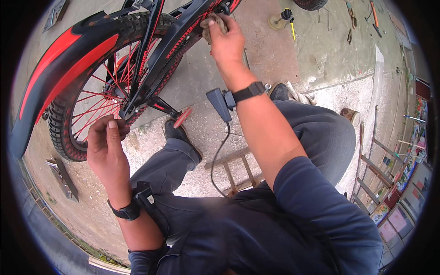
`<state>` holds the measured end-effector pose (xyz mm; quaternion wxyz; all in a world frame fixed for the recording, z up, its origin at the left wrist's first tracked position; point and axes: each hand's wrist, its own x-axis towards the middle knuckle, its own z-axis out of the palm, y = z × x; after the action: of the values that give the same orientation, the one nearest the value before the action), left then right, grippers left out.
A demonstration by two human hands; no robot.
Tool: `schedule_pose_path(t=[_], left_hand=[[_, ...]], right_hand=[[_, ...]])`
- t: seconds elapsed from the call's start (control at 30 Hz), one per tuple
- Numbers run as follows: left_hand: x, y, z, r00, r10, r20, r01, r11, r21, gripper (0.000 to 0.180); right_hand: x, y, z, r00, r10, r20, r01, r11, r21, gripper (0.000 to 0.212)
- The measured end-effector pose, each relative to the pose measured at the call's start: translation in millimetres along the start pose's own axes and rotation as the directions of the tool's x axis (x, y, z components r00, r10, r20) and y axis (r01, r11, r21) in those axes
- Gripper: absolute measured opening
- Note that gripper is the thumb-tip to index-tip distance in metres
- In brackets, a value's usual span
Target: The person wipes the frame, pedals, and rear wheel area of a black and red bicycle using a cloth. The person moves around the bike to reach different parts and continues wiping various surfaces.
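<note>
A black and red bicycle (pixel 158 75) stands in front of me at the upper left, with red spokes and a knobbly rear tyre (pixel 57 126). Over that wheel curves a black and red mudguard (pixel 57 64). My right hand (pixel 228 46) grips a crumpled grey-brown rag (pixel 211 28) beside the lettered frame tube; whether the rag presses on the tube is hard to tell. Near the rear wheel's lower right, my left hand (pixel 107 142) is closed in a pinch, thumb against fingers. What it pinches, if anything, is hidden. A red pedal (pixel 183 118) sticks out between my arms.
Beyond my right hand, a round beige container (pixel 277 21) and a yellow screwdriver (pixel 293 31) are on the ground. Farther right lie pliers (pixel 352 16) and an orange-handled tool (pixel 375 17). A wooden slatted frame (pixel 236 172) is below me. A cable (pixel 213 165) hangs from my right wrist.
</note>
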<state>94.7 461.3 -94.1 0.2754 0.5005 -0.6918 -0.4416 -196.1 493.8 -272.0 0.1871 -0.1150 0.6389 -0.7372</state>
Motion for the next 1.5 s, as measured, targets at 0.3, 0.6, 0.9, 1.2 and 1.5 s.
schedule_pose_path(t=[0.3,0.6,0.9,1.2,1.5], left_hand=[[1.4,8.7,5.2,0.999,-0.034,0.015,0.034,0.999,0.013,0.016],[-1.6,4.1,1.0,0.999,-0.023,0.029,0.024,0.999,-0.024,0.016],[-1.5,5.2,6.1,0.999,-0.026,0.041,0.026,1.000,0.004,0.015],[-2.7,-0.1,0.3,0.998,-0.031,0.048,0.032,0.999,-0.007,0.016],[0.3,-0.2,7.6,0.997,-0.054,0.050,0.052,0.998,0.034,0.017]], right_hand=[[-48.5,8.8,33.2,0.973,0.232,0.001,-0.225,0.946,-0.233,0.029],[22.3,-35.8,28.0,0.968,-0.251,-0.026,0.248,0.965,-0.086,0.032],[-32.8,-1.5,28.4,0.985,-0.025,0.169,0.034,0.998,-0.049,0.022],[91.3,-37.3,12.7,0.989,-0.080,-0.121,0.089,0.993,0.072,0.018],[-6.7,-12.6,23.7,0.997,-0.054,0.048,0.060,0.990,-0.129,0.023]])
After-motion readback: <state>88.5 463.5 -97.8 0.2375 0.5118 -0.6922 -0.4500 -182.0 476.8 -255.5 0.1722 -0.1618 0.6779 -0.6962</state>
